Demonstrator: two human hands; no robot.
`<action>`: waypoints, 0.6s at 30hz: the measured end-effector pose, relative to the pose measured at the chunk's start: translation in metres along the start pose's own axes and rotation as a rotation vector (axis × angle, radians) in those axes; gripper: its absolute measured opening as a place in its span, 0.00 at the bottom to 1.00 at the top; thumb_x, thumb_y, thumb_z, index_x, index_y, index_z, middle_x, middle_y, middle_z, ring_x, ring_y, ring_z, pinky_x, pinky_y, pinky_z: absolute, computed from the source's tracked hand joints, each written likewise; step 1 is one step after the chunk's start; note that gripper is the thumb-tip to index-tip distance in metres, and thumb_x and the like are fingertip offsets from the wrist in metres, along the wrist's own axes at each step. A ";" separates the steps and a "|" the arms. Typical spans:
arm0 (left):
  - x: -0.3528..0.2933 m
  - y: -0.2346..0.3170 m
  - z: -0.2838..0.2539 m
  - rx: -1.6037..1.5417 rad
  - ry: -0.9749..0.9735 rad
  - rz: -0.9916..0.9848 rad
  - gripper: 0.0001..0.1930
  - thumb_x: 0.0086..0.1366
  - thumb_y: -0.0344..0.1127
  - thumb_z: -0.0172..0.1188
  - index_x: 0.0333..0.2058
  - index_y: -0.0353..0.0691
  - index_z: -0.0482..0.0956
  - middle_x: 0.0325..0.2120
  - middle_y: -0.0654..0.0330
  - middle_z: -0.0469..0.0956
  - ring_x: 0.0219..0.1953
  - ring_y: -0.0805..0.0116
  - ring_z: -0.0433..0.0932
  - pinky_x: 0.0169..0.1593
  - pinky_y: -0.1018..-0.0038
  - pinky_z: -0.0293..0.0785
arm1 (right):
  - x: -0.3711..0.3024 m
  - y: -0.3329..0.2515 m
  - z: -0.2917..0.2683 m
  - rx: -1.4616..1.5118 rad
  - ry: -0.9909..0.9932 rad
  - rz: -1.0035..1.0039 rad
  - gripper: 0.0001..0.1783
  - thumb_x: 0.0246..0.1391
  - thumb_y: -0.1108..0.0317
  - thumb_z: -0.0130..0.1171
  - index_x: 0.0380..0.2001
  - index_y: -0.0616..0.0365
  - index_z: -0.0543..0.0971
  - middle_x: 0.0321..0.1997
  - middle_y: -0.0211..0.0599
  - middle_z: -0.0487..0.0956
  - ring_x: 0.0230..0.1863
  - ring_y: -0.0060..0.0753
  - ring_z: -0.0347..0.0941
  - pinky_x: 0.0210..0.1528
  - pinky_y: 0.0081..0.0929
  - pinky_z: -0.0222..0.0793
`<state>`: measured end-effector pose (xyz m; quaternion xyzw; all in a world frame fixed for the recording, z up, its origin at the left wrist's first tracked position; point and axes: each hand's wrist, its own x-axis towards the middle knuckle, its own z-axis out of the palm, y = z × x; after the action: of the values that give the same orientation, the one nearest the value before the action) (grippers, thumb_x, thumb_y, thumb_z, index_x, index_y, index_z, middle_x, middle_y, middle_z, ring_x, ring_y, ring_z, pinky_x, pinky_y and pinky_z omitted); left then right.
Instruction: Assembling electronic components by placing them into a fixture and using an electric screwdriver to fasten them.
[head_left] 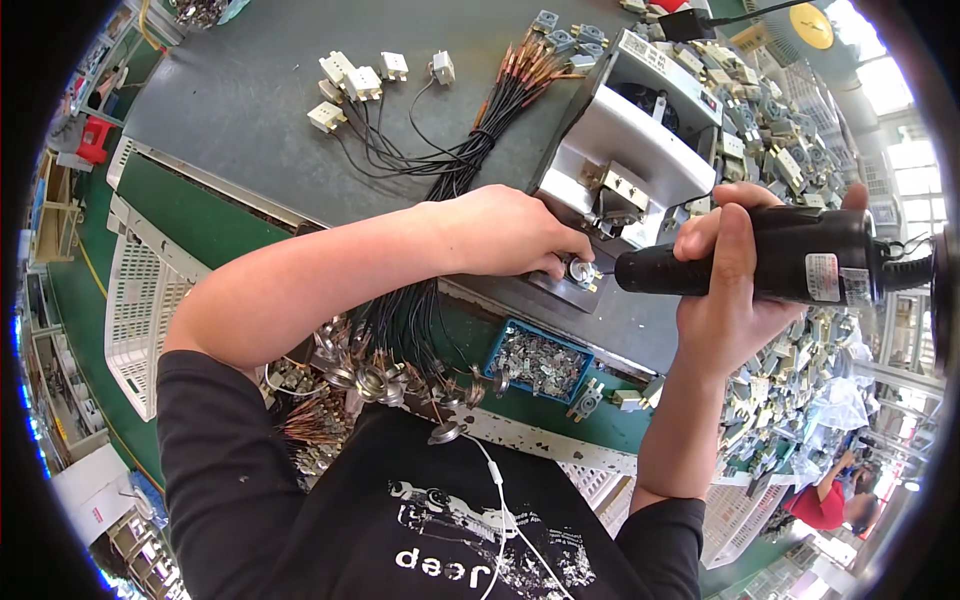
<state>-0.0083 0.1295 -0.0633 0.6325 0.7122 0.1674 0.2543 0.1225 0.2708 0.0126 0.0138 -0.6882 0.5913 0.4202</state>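
Bright daylight, glaring windows [886, 92], fisheye-bent edges

The short-sleeved black T-shirt [345, 535] bears a white vehicle print [440, 508] under a white cord [494, 472].

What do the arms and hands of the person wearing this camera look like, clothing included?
The left hand and right hand are ungloved, with no ring, watch or bracelet visible. Both forearms are bare below the plain black short fabric sleeves of a black T-shirt with a white printed graphic. A thin white cable hangs down its front.
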 end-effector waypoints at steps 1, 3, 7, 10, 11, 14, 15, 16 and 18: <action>0.000 0.001 -0.001 -0.001 -0.002 0.000 0.18 0.68 0.46 0.58 0.56 0.57 0.78 0.38 0.57 0.84 0.45 0.54 0.82 0.47 0.60 0.78 | 0.000 0.001 -0.001 0.005 0.002 0.008 0.49 0.64 0.79 0.56 0.75 0.49 0.37 0.40 0.52 0.79 0.23 0.25 0.75 0.29 0.28 0.75; 0.000 0.002 -0.002 0.003 -0.015 -0.001 0.18 0.68 0.46 0.58 0.56 0.57 0.77 0.38 0.58 0.84 0.45 0.54 0.82 0.47 0.60 0.78 | -0.001 0.002 0.001 0.018 -0.005 0.006 0.49 0.64 0.79 0.56 0.75 0.49 0.37 0.40 0.51 0.80 0.23 0.25 0.75 0.30 0.28 0.75; -0.001 0.001 0.002 0.005 0.000 0.008 0.18 0.68 0.45 0.58 0.56 0.56 0.77 0.38 0.58 0.84 0.45 0.54 0.82 0.46 0.60 0.78 | -0.006 0.005 0.003 0.029 0.006 0.036 0.50 0.62 0.80 0.57 0.76 0.49 0.37 0.40 0.51 0.80 0.23 0.25 0.75 0.30 0.27 0.75; -0.003 0.001 0.002 -0.007 0.018 0.019 0.18 0.68 0.45 0.58 0.56 0.57 0.77 0.37 0.58 0.84 0.44 0.54 0.82 0.46 0.60 0.78 | -0.008 0.004 0.005 0.034 -0.009 0.056 0.51 0.62 0.81 0.58 0.76 0.48 0.37 0.41 0.52 0.80 0.23 0.25 0.75 0.30 0.27 0.75; -0.002 0.002 0.001 -0.012 0.006 0.005 0.18 0.68 0.45 0.58 0.56 0.57 0.77 0.37 0.57 0.84 0.43 0.54 0.83 0.46 0.59 0.78 | -0.008 0.004 0.006 0.039 -0.016 0.060 0.51 0.61 0.81 0.58 0.76 0.48 0.37 0.41 0.52 0.80 0.23 0.25 0.75 0.30 0.27 0.75; -0.001 0.002 0.002 -0.016 0.005 0.001 0.18 0.67 0.45 0.59 0.55 0.56 0.77 0.36 0.57 0.84 0.43 0.55 0.83 0.46 0.59 0.78 | -0.010 0.003 0.005 -0.032 -0.014 0.079 0.52 0.61 0.81 0.58 0.75 0.48 0.37 0.40 0.51 0.80 0.23 0.25 0.75 0.30 0.26 0.74; -0.001 0.002 0.003 -0.011 0.019 0.011 0.17 0.67 0.45 0.59 0.55 0.56 0.78 0.36 0.57 0.84 0.43 0.54 0.83 0.46 0.59 0.78 | -0.010 0.003 0.005 -0.035 -0.014 0.085 0.52 0.61 0.81 0.58 0.75 0.48 0.37 0.40 0.51 0.80 0.23 0.25 0.75 0.30 0.26 0.74; -0.001 0.002 0.001 -0.013 0.024 0.009 0.17 0.67 0.44 0.59 0.55 0.56 0.78 0.37 0.57 0.84 0.43 0.54 0.83 0.46 0.59 0.78 | -0.007 0.004 0.005 -0.029 -0.011 0.070 0.51 0.61 0.81 0.58 0.75 0.49 0.37 0.40 0.51 0.80 0.23 0.24 0.75 0.29 0.26 0.74; 0.000 -0.001 0.003 0.019 0.049 0.026 0.18 0.68 0.44 0.58 0.55 0.58 0.77 0.37 0.58 0.84 0.42 0.54 0.83 0.45 0.60 0.79 | -0.005 0.006 0.005 -0.029 -0.007 0.067 0.50 0.62 0.81 0.57 0.75 0.49 0.37 0.39 0.50 0.79 0.22 0.24 0.74 0.29 0.26 0.74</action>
<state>-0.0073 0.1290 -0.0662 0.6397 0.7116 0.1793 0.2284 0.1196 0.2660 0.0055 -0.0133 -0.6981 0.5950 0.3980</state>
